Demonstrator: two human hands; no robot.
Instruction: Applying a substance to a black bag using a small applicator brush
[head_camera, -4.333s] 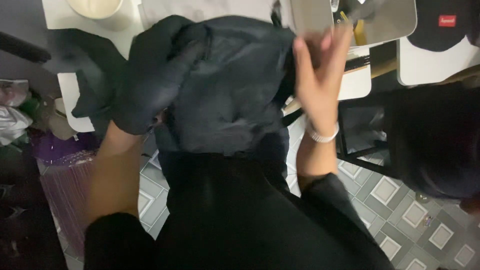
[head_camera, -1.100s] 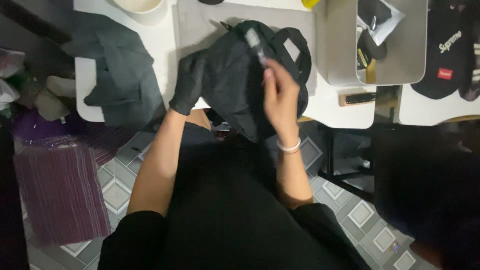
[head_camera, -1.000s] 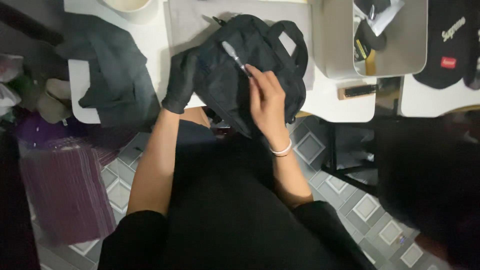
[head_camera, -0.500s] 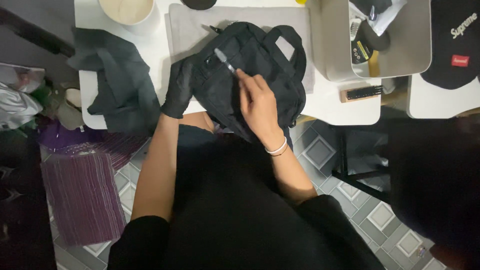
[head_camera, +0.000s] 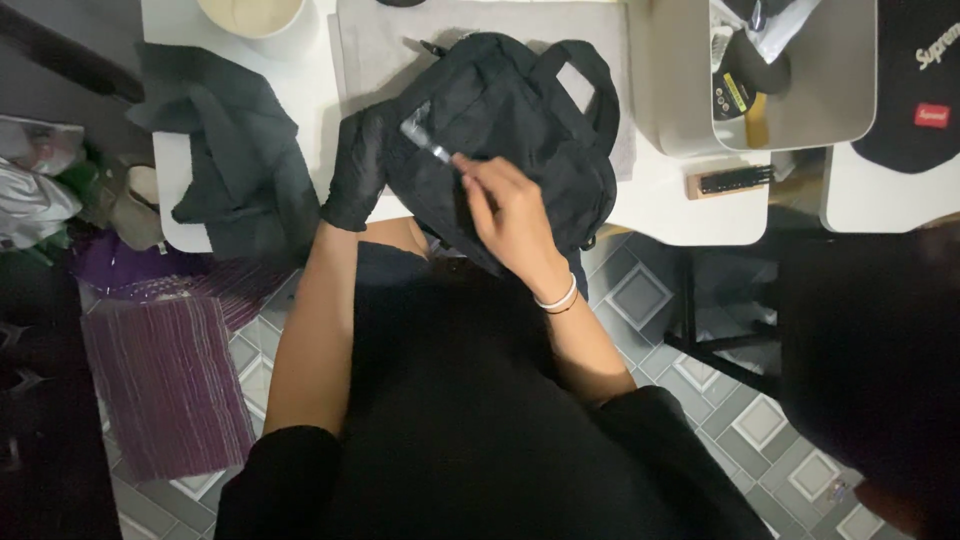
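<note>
Much of the scene is lost in shadow: the contents of the grey tray (head_camera: 670, 90) at upper right are too dark to be told apart, a black cap (head_camera: 915, 90) is cut off by the right edge and a cream bowl (head_camera: 262, 18) by the top edge. One black bag (head_camera: 510, 120) is seen lying on a grey mat (head_camera: 370, 50) on the white table (head_camera: 670, 205), gripped at its left side by the left hand (head_camera: 358, 170), which is covered by one black glove. One small brush (head_camera: 425, 140) is pinched in the closed fingers of the bare right hand (head_camera: 510, 215) and laid against the bag's front, while one dark cloth (head_camera: 235, 160) is draped over the table's left edge and one wooden brush (head_camera: 730, 181) is left beside the tray.
</note>
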